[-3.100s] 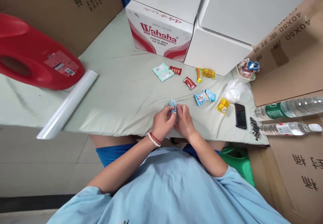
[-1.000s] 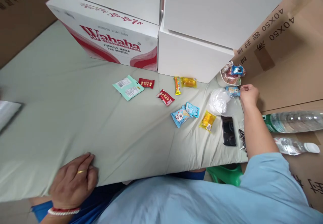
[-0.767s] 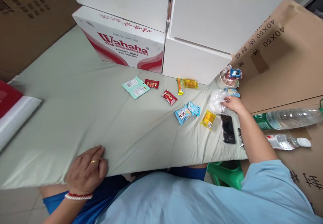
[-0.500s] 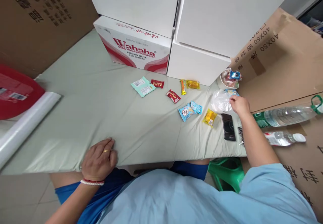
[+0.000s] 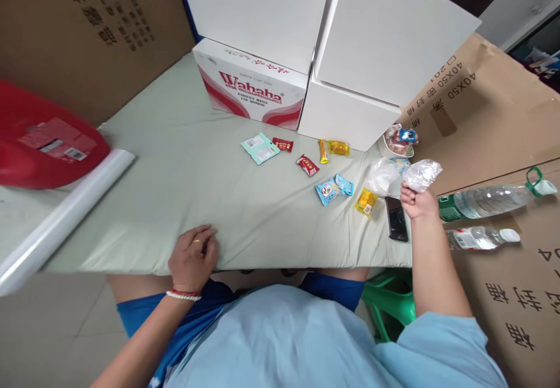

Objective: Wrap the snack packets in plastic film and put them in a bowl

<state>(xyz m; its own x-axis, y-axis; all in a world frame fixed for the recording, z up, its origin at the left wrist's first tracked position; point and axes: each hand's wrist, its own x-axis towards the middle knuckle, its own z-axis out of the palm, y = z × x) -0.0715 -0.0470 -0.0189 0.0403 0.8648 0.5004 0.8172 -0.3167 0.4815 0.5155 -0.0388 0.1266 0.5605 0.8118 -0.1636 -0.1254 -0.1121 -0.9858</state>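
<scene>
My right hand point(image 5: 415, 202) is raised above the table's right end, fingers pinched on a crumpled clear plastic bag point(image 5: 422, 173). A pile of more clear bags point(image 5: 381, 177) lies just left of it, beside a black phone point(image 5: 396, 218). My left hand point(image 5: 192, 258) rests on the near edge of the pale green table point(image 5: 184, 166), fingers curled, nothing seen in it. Small snack packets lie in a row: a mint green one point(image 5: 259, 147), red ones point(image 5: 307, 165), yellow ones point(image 5: 335, 148), and blue ones point(image 5: 333, 188).
A white bowl of wrapped sweets point(image 5: 397, 140) sits at the far right corner. White boxes and a Wahaha carton point(image 5: 254, 87) line the back. A red jug point(image 5: 41, 143) and a film roll point(image 5: 65, 219) lie left. Water bottles point(image 5: 494, 198) rest on cardboard at right.
My right hand set down the blue packet near the bowl, reached into the pile of clear bags and lifted one up. My left hand moved to the table's near edge.
</scene>
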